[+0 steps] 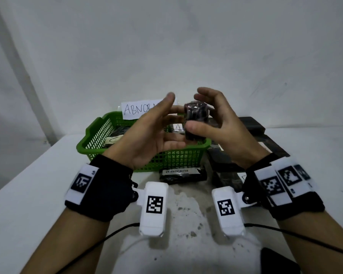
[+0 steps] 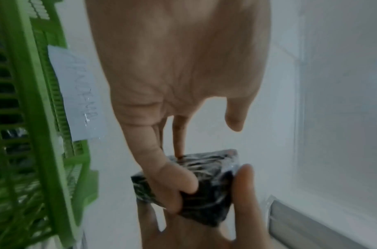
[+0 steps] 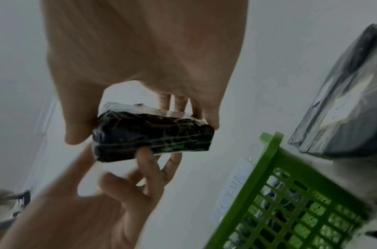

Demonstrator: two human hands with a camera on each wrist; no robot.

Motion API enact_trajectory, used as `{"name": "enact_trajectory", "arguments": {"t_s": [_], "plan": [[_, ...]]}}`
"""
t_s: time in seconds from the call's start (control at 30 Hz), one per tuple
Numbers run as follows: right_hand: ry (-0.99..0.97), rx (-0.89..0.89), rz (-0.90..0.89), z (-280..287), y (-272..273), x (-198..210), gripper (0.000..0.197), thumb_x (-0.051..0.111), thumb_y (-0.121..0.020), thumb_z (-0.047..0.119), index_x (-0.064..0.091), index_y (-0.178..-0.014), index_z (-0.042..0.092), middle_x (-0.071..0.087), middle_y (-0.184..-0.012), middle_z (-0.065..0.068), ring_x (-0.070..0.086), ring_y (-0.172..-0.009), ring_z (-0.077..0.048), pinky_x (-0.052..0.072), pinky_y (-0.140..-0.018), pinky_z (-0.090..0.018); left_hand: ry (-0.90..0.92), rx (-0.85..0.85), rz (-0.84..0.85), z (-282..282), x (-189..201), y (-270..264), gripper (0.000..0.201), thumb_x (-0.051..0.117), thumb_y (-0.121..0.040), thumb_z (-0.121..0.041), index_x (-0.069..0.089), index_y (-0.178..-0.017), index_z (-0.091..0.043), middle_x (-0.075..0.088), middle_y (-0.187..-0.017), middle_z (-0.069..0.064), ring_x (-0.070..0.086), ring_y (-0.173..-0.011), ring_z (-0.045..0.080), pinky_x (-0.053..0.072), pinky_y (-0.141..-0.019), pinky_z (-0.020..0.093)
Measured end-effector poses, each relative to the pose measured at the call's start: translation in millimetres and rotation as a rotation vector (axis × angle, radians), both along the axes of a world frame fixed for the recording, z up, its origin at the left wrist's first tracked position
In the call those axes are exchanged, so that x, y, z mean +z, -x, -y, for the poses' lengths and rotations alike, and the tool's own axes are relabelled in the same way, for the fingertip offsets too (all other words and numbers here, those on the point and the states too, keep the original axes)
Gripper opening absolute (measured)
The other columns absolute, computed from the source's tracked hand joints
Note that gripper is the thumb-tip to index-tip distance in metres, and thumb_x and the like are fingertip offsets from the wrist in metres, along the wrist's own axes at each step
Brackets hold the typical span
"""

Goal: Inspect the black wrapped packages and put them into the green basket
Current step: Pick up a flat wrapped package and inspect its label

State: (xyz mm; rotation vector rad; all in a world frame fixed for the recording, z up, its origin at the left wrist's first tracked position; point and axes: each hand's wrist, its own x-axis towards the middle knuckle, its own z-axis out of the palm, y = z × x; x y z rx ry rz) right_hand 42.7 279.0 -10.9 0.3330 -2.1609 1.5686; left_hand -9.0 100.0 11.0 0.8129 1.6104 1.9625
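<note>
Head view — package (image 1: 196, 120) above basket (image 1: 91, 131)

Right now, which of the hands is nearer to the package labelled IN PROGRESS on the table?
Left. The left hand is raised just above-left of the IN PROGRESS package; the right hand, gripping the black wrapped package, is farther up-right.

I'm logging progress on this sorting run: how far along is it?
Partly done. Done: the green basket already holds black wrapped packages, one labelled A. In hand: the right hand grips one package above the basket while the left hand's fingers touch it. Left: the IN PROGRESS package in front of the basket and several dark packages to its right.
</note>
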Motion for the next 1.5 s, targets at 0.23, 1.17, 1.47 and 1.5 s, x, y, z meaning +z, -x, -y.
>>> {"name": "enact_trajectory", "arguments": {"t_s": [0.23,1.17,1.47,1.5], "plan": [[0.266,-0.05,0.141,3.6,8.8,3.0,0.085,0.066,-0.075,0.074,0.043,-0.146,0.034,0.053,-0.147,0.006,0.054,-0.133,-0.014,0.048,-0.102,-0.041,0.056,0.045,-0.101,-4.4,-5.8,2.2,0.052,0.073,-0.074,-0.019,0.055,-0.122,-0.01,0.065,-0.116,0.008,0.072,-0.083,0.027,0.062,-0.08,0.036],[-0.2,-0.747,0.828,-168.7,-134.8,-35.0,0.068,0.082,-0.074,0.053,0.047,-0.121,0.019,0.063,-0.115,-0.005,0.062,-0.099,-0.021,0.045,-0.072,-0.033,0.816,-0.191,-0.902,-154.1,-55.0,-54.8,0.057,0.084,-0.075,-0.038,0.058,-0.124,-0.026,0.057,-0.119,-0.005,0.056,-0.106,0.015,0.048,-0.09,0.03],[-0.256,-0.668,0.875,-181.2,-114.5,-51.4,0.042,0.072,-0.088,0.042,0.063,-0.113,0.009,0.062,-0.093,-0.007,0.058,-0.077,-0.019,0.05,-0.068,-0.031,0.917,-0.208,-0.983,-159.9,-58.6,-50.2,0.047,0.081,-0.08,-0.029,0.062,-0.122,-0.031,0.049,-0.112,-0.006,0.05,-0.102,0.013,0.035,-0.079,0.024],[-0.263,-0.668,0.869,-182.8,-114.0,-52.2,0.037,0.076,-0.086,0.036,0.064,-0.111,0.012,0.065,-0.095,-0.007,0.059,-0.075,-0.019,0.052,-0.069,-0.033,0.917,-0.207,-0.996,-160.4,-58.6,-50.2,0.047,0.081,-0.08,-0.028,0.061,-0.123,-0.031,0.049,-0.113,-0.006,0.049,-0.101,0.014,0.035,-0.079,0.025]]}}
